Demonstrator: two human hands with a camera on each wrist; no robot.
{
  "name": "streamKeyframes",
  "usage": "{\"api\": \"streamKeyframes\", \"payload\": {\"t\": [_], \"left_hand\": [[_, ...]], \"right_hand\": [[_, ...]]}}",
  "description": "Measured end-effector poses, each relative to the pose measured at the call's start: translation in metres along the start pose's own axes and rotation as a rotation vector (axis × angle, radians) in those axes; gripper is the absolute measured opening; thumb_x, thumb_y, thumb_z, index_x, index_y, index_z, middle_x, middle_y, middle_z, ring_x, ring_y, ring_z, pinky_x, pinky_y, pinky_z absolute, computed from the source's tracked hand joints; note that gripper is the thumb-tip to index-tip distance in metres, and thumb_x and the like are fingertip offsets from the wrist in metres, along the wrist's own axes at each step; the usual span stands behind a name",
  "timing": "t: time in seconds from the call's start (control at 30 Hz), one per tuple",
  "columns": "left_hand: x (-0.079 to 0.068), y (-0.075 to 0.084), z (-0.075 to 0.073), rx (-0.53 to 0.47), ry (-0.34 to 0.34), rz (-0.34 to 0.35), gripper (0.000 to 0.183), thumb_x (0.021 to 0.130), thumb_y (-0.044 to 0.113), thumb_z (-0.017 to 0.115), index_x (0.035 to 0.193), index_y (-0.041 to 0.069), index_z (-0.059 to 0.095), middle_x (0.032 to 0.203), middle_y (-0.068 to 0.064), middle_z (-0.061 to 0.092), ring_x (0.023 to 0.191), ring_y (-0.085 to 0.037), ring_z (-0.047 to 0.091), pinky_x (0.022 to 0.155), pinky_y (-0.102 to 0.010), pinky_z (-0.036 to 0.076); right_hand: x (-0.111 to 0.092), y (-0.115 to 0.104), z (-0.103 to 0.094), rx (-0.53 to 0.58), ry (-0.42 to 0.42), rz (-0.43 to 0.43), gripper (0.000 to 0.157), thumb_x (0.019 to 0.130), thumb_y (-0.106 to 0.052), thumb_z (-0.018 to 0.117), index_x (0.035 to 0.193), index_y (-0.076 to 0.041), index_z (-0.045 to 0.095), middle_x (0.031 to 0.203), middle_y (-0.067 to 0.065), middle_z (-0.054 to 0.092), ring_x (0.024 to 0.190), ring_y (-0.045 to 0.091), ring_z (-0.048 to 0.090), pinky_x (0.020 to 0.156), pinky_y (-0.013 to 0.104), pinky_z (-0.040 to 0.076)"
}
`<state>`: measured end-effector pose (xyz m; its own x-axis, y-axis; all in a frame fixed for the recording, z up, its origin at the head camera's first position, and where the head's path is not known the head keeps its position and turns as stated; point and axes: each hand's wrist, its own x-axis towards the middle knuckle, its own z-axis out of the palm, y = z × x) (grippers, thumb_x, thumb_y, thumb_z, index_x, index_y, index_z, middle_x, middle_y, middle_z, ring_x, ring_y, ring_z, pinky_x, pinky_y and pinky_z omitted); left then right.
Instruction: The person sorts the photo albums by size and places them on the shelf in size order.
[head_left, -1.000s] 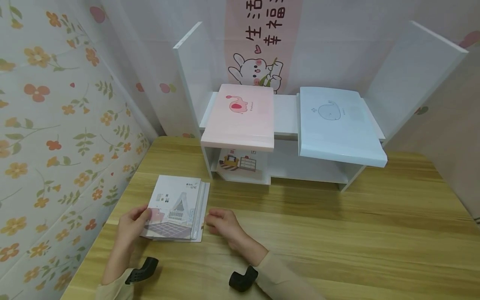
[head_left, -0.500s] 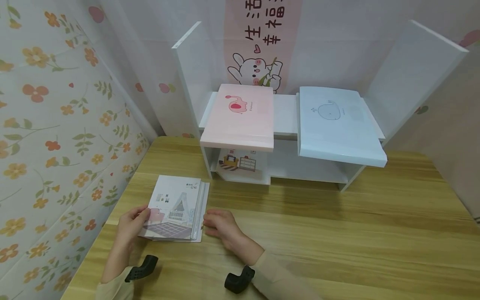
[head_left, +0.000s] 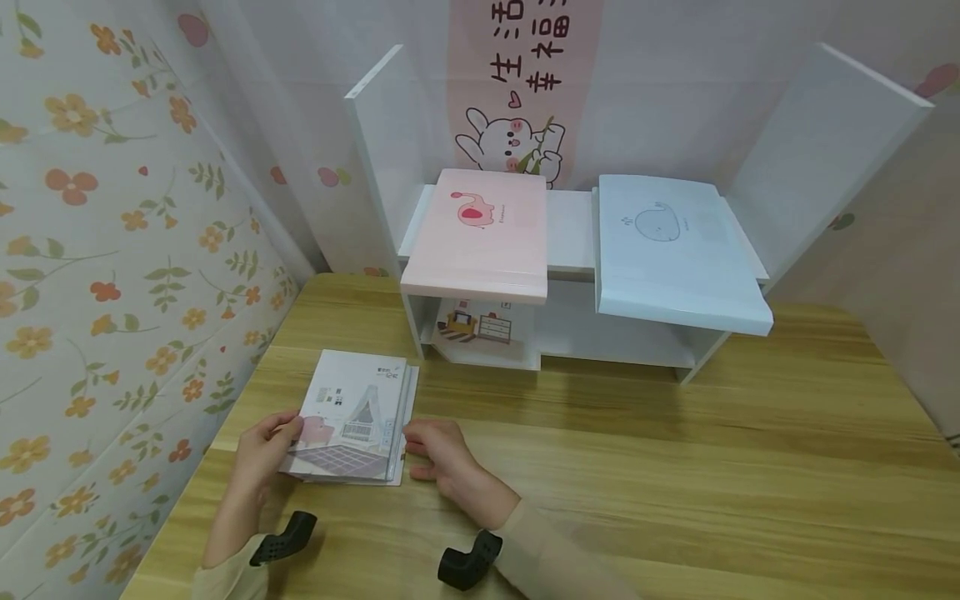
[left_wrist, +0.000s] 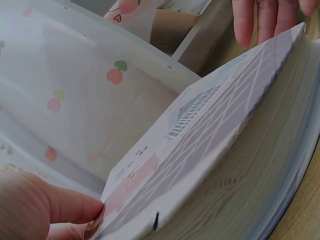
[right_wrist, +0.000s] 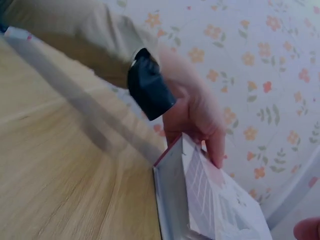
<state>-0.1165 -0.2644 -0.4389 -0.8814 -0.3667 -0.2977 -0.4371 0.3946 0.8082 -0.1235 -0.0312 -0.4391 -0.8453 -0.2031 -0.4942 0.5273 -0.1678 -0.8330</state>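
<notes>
A small stack of books lies on the table at the left in the head view. Its top book point(head_left: 348, 408) has a white cover with a tent, a pink shape and a purple grid. The lower book point(head_left: 409, 404) shows as a pale strip along the right side. My left hand point(head_left: 258, 450) pinches the top book's left edge, with the thumb point(left_wrist: 75, 204) on the cover. At the opposite edge is my right hand point(head_left: 444, 457); its fingers point(left_wrist: 267, 19) look fairly straight in the left wrist view. Whether they touch the stack, I cannot tell.
Behind stands a white shelf point(head_left: 573, 225) with tall side panels. A pink binder point(head_left: 487, 250) and a light blue binder point(head_left: 675, 267) lie on top, overhanging its front. A book with a furniture picture point(head_left: 480, 333) sits in the lower level. A flowered curtain point(head_left: 97, 292) hangs left.
My right hand has moved a little left, up to the stack. The top book has shifted slightly right over the lower one. The left hand stays at its edge.
</notes>
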Motion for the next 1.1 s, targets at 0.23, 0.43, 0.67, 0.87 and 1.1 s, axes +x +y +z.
{"api": "streamKeyframes", "payload": {"t": [0.23, 0.43, 0.67, 0.87, 1.1], "left_hand": [[0.0, 0.0, 0.001, -0.028, -0.02, -0.026, 0.048, 0.095, 0.028, 0.05, 0.129, -0.006, 0.048, 0.122, -0.023, 0.051, 0.095, -0.019, 0.046, 0.077, -0.029, 0.037], [0.0, 0.001, 0.001, -0.033, -0.014, -0.032, 0.047, 0.095, 0.026, 0.051, 0.129, -0.006, 0.049, 0.123, -0.021, 0.051, 0.094, -0.017, 0.047, 0.076, -0.026, 0.038], [-0.002, 0.003, 0.002, -0.041, -0.02, -0.021, 0.047, 0.097, 0.026, 0.048, 0.131, -0.006, 0.047, 0.13, -0.025, 0.046, 0.105, -0.026, 0.043, 0.081, -0.03, 0.036], [-0.005, 0.003, -0.002, -0.027, -0.029, -0.02, 0.047, 0.096, 0.026, 0.048, 0.131, -0.007, 0.047, 0.131, -0.024, 0.045, 0.101, -0.021, 0.045, 0.077, -0.026, 0.037], [-0.009, 0.002, -0.006, -0.077, -0.097, -0.037, 0.05, 0.096, 0.025, 0.051, 0.134, -0.005, 0.042, 0.124, -0.02, 0.047, 0.087, -0.009, 0.048, 0.07, -0.022, 0.042]], "right_hand": [[0.002, -0.001, 0.0, 0.075, -0.011, 0.032, 0.021, 0.084, -0.012, 0.056, 0.101, 0.0, 0.055, 0.108, 0.019, 0.056, 0.102, 0.029, 0.053, 0.073, 0.044, 0.049], [0.001, 0.004, 0.002, 0.091, -0.014, 0.028, 0.003, 0.081, -0.008, 0.057, 0.08, -0.009, 0.055, 0.091, 0.007, 0.057, 0.09, 0.021, 0.053, 0.068, 0.036, 0.048], [0.001, 0.008, 0.005, 0.11, -0.032, 0.016, 0.008, 0.081, -0.002, 0.06, 0.089, -0.001, 0.059, 0.08, 0.0, 0.054, 0.079, 0.013, 0.052, 0.066, 0.031, 0.047], [0.0, 0.009, 0.006, 0.074, -0.03, 0.001, 0.032, 0.079, 0.0, 0.062, 0.109, 0.011, 0.058, 0.08, 0.003, 0.058, 0.077, 0.013, 0.053, 0.061, 0.026, 0.047], [-0.003, 0.01, 0.007, -0.042, -0.028, -0.087, 0.035, 0.08, 0.001, 0.066, 0.113, 0.01, 0.059, 0.096, 0.008, 0.065, 0.075, 0.009, 0.057, 0.061, 0.024, 0.048]]}}
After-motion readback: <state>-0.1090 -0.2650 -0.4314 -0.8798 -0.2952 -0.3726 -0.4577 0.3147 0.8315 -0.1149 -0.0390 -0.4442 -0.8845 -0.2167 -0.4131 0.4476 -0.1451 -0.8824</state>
